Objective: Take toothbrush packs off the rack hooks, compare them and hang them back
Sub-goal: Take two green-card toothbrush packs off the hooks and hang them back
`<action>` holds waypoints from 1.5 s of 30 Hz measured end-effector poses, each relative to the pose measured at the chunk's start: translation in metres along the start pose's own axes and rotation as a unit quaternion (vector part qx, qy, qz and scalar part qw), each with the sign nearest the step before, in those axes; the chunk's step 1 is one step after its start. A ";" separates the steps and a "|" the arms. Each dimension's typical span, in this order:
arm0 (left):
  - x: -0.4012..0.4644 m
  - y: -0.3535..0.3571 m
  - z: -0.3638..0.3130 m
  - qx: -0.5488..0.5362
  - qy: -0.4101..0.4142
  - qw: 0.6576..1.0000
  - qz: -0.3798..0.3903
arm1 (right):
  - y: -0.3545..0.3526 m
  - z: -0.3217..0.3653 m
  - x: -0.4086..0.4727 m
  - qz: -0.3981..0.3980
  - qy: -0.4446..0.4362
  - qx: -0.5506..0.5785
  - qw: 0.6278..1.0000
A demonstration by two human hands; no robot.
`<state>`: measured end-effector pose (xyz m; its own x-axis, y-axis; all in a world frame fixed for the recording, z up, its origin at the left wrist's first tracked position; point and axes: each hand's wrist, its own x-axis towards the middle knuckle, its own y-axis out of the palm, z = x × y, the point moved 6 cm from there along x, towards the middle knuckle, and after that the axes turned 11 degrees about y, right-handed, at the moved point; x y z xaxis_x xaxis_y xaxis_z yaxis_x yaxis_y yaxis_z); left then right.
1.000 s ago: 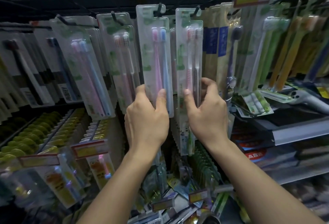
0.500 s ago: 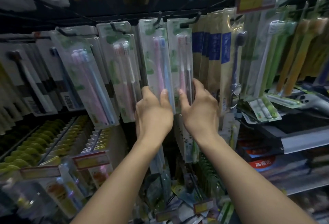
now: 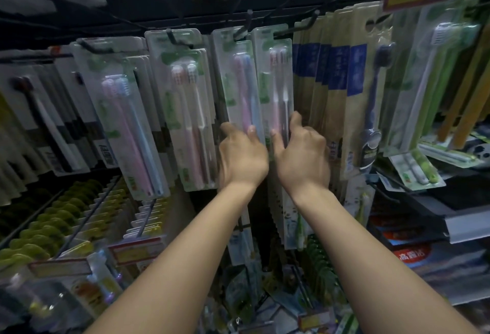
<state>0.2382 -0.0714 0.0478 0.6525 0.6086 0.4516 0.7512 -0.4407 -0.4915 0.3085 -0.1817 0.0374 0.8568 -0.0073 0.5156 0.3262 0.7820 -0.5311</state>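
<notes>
Two clear toothbrush packs hang side by side at the middle of the rack. The left pack (image 3: 240, 79) holds a pink and a blue brush; my left hand (image 3: 242, 157) grips its lower end, thumb on the front. The right pack (image 3: 275, 76) holds a pink and a grey brush; my right hand (image 3: 302, 153) pinches its lower end. Both packs' top holes sit over black hooks, the left hook (image 3: 242, 30) and the right hook (image 3: 305, 24), and the packs lie close against the packs behind them.
More twin-brush packs (image 3: 189, 110) hang to the left, and beige and blue packs (image 3: 339, 89) with a dark brush to the right. Below are rows of yellow-green items (image 3: 53, 217), price tags (image 3: 135, 252) and a grey shelf edge (image 3: 466, 225).
Both hands have pushed the two packs further back along their hooks, towards the rack. The packs now hang deeper and closer together than a second ago.
</notes>
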 end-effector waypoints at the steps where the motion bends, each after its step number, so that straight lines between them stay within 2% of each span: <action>1: 0.001 0.001 0.001 0.000 -0.001 1.000 -0.001 | 0.001 0.001 0.001 -0.003 -0.001 -0.012 1.000; 10: 0.014 0.008 0.011 -0.028 -0.021 0.999 -0.032 | 0.002 0.002 0.003 -0.024 0.009 -0.040 0.999; 23: -0.004 0.012 0.015 -0.031 -0.071 0.996 0.046 | -0.001 0.000 -0.001 -0.038 0.004 0.013 0.999; 30: -0.011 0.012 0.017 -0.033 -0.049 0.996 0.059 | -0.002 0.002 -0.001 -0.046 0.003 0.050 0.998; 45: -0.023 0.014 0.008 -0.051 -0.018 0.994 0.095 | 0.001 0.002 0.004 -0.027 0.045 -0.021 0.998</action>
<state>0.2331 -0.0865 0.0242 0.7806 0.5307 0.3303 0.6226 -0.6130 -0.4864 0.3116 -0.1796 0.0408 0.8689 -0.1060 0.4835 0.3882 0.7520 -0.5327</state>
